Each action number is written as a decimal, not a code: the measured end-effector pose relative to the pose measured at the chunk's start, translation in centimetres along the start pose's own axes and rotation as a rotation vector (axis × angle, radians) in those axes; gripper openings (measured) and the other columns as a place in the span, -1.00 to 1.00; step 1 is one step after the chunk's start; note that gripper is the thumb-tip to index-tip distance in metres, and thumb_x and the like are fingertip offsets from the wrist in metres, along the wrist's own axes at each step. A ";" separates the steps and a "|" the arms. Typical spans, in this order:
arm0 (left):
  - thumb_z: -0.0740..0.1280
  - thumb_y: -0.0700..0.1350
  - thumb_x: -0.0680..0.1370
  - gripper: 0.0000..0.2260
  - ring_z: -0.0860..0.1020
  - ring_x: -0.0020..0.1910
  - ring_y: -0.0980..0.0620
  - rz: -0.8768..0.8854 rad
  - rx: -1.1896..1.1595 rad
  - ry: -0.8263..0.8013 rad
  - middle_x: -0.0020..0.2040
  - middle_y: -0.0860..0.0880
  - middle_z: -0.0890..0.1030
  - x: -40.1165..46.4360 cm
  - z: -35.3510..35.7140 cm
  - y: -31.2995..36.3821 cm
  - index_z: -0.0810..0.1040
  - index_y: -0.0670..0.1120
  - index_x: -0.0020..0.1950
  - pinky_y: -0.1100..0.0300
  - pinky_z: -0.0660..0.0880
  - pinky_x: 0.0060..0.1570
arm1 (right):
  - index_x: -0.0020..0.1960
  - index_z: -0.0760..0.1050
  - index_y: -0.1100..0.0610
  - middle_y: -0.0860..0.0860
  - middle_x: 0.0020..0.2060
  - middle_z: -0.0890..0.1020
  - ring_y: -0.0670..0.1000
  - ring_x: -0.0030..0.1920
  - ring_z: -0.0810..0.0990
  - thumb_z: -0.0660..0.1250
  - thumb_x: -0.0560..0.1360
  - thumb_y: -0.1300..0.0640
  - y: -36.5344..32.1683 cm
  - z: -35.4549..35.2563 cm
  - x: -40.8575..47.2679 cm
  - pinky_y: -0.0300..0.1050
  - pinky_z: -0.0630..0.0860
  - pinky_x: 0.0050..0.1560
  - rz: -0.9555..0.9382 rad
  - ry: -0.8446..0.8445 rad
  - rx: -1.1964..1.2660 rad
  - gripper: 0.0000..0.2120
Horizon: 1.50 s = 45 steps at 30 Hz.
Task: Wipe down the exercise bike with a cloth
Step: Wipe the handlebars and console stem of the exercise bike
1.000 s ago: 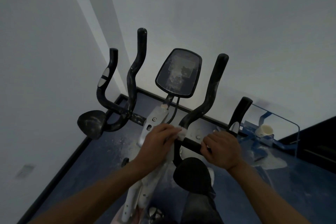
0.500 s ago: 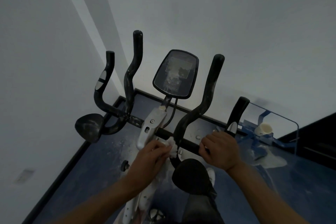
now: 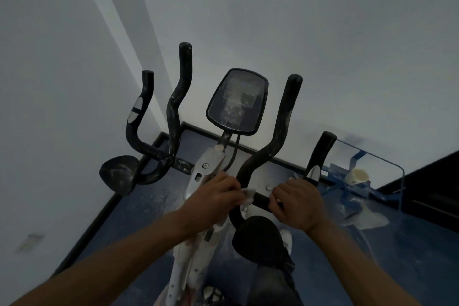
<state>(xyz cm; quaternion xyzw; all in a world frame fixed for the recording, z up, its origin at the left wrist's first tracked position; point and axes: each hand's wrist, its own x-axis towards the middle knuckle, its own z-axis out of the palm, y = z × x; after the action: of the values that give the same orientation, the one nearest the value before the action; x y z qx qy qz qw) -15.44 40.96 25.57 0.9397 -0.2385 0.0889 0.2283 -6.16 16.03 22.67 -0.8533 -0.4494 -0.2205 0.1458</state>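
A: Well, is there any writing to read on the exercise bike [image 3: 206,171]?

B: None is readable; the console [image 3: 237,102] is an oval, dusty black screen.

A: And the hands?

B: The left hand [image 3: 213,196] pinches a small white cloth [image 3: 248,195] against the black crossbar [image 3: 260,198]. The right hand [image 3: 298,202] has its fingers curled around the same bar, beside a curved, matte handlebar [image 3: 280,131].

The exercise bike [image 3: 211,174] has black handlebars [image 3: 280,131] flecked with pale dust, a white frame and a black console [image 3: 237,102] with a smudged grey screen. The cloth [image 3: 248,194] is white. The floor [image 3: 154,196] is dark blue, speckled white, and the walls [image 3: 323,32] are pale grey. A cream cup [image 3: 357,175] sits on a blue stand [image 3: 347,181].
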 end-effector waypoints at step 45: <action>0.42 -0.13 0.59 -0.98 0.48 -0.07 0.26 -0.502 -0.338 0.257 -0.05 0.09 0.50 4.8 -0.6 0.0 0.64 -0.02 -0.01 0.52 0.34 -0.04 | -0.41 0.41 0.07 0.00 -0.52 0.44 0.02 -0.51 0.36 0.25 0.56 0.09 0.1 0.0 0.0 -0.13 0.30 -0.43 -0.021 0.041 0.028 -0.65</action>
<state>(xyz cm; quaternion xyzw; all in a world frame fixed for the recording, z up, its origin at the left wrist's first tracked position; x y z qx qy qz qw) -11.30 39.26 27.42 0.8990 0.0197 0.1069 0.4241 -6.11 15.97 22.61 -0.8417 -0.4583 -0.2332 0.1647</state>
